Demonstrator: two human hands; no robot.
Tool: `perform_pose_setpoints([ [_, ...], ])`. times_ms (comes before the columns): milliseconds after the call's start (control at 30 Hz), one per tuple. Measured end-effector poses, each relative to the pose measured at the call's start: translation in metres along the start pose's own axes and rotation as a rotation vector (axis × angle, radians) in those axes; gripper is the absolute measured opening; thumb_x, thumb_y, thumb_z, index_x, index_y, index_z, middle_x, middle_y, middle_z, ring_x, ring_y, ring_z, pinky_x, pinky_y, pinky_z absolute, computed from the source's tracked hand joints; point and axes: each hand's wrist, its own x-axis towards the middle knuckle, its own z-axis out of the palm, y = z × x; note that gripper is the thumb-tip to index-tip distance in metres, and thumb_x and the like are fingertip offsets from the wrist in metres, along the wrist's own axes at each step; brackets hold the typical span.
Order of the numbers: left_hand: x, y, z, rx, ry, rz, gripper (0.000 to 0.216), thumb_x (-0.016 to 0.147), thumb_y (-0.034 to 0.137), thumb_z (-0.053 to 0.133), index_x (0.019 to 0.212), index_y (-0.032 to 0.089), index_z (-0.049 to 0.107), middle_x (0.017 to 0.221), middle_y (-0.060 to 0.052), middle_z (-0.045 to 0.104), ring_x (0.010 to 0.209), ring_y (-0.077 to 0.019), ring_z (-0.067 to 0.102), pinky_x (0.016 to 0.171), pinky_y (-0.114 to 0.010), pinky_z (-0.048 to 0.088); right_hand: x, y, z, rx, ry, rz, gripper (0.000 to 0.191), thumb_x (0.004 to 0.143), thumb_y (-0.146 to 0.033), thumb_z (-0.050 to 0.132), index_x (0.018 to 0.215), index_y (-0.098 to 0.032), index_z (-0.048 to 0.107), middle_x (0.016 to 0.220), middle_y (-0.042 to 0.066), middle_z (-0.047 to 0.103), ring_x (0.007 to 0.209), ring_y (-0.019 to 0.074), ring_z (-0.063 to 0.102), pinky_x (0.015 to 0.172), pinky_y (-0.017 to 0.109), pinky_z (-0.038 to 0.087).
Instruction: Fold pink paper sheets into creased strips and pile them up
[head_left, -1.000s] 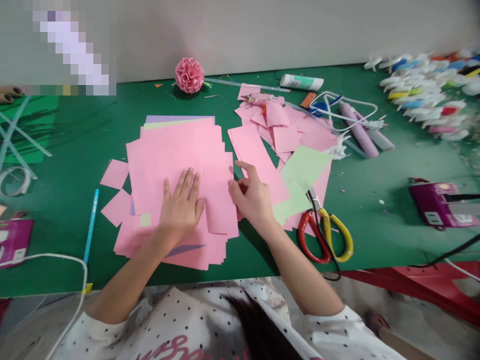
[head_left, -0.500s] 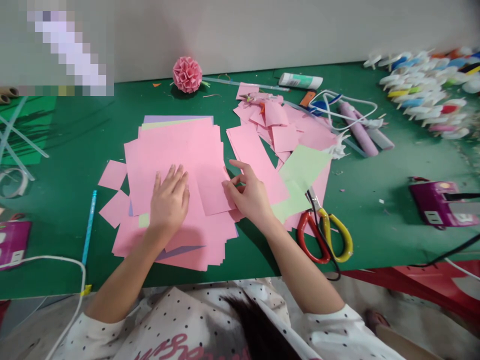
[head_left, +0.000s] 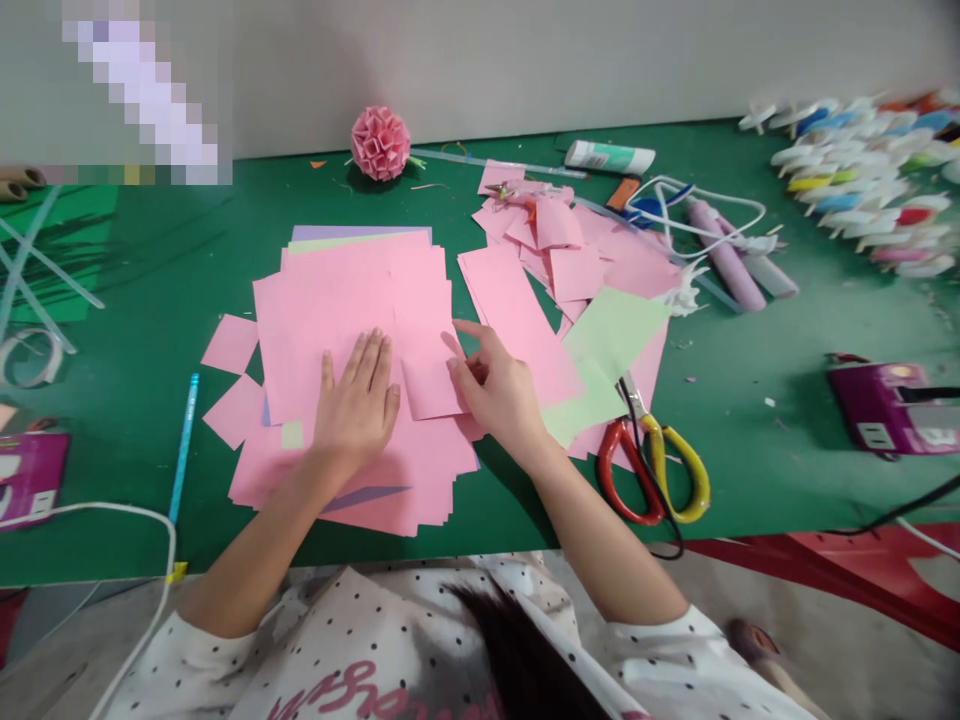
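My left hand [head_left: 354, 405] lies flat with its fingers stretched out, pressing on a pink paper sheet [head_left: 322, 300] at the top of a stack. The right part of that sheet shows a crease and a slightly raised lower edge. At its right edge is my right hand [head_left: 499, 395], thumb and bent fingers closed on the paper, index finger pointing out; some fingertips are hidden. Beneath lie more pink sheets [head_left: 420, 500], with lilac and pale green edges showing. Beside my right hand rests a pink paper strip [head_left: 517, 310].
Scissors [head_left: 652, 465] with red and yellow handles lie at right, near pale green paper [head_left: 615, 335] and pink scraps [head_left: 577, 270]. A pink paper ball [head_left: 380, 144], a glue stick [head_left: 609, 157], a blue pencil [head_left: 184, 450] and purple boxes [head_left: 892, 405] are around the table.
My left hand has slid slightly right across the pink sheet. The right hand stays at the sheet's edge, and the view has shifted a little.
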Motion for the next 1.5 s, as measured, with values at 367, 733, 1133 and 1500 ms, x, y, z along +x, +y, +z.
perform_pose_setpoints([
  [367, -0.0001, 0.0012, -0.0022, -0.024, -0.013, 0.000, 0.062, 0.106, 0.032, 0.019, 0.164, 0.012, 0.018, 0.171, -0.013, 0.022, 0.160, -0.0289, 0.021, 0.128, -0.064, 0.011, -0.0015, -0.0011, -0.0002, -0.012, 0.009, 0.015, 0.039, 0.093, -0.033, 0.054, 0.130, -0.022, 0.059, 0.070, -0.001, 0.068, 0.062, 0.0200, 0.065, 0.067, 0.033, 0.048],
  [733, -0.0004, 0.0028, -0.0038, -0.028, -0.017, -0.007, 0.062, 0.105, 0.031, 0.020, 0.164, 0.011, 0.018, 0.171, -0.013, 0.021, 0.160, -0.0288, 0.019, 0.128, -0.065, 0.010, -0.0028, 0.0042, 0.0014, -0.023, 0.026, 0.006, 0.038, 0.092, -0.037, 0.054, 0.126, -0.021, 0.057, 0.067, -0.001, 0.065, 0.061, 0.0204, 0.063, 0.066, 0.034, 0.047],
  [1133, 0.0058, -0.0039, 0.0006, -0.113, 0.122, -0.003, 0.058, 0.106, 0.025, 0.022, 0.162, 0.010, 0.026, 0.166, -0.018, 0.033, 0.158, -0.0279, 0.025, 0.128, -0.058, 0.020, -0.0035, 0.0031, -0.0037, 0.156, -0.076, 0.049, 0.048, 0.090, -0.034, 0.059, 0.135, -0.020, 0.050, 0.072, -0.003, 0.068, 0.065, 0.0193, 0.066, 0.071, 0.035, 0.051],
  [1500, 0.0038, 0.0016, -0.0050, -0.018, -0.032, -0.015, 0.063, 0.106, 0.033, 0.020, 0.163, 0.004, 0.019, 0.171, -0.017, 0.019, 0.161, -0.0281, 0.014, 0.130, -0.057, 0.010, -0.0027, -0.0005, -0.0040, 0.003, -0.097, 0.041, 0.040, 0.091, -0.034, 0.057, 0.129, -0.020, 0.051, 0.070, -0.002, 0.064, 0.066, 0.0210, 0.063, 0.068, 0.034, 0.045],
])
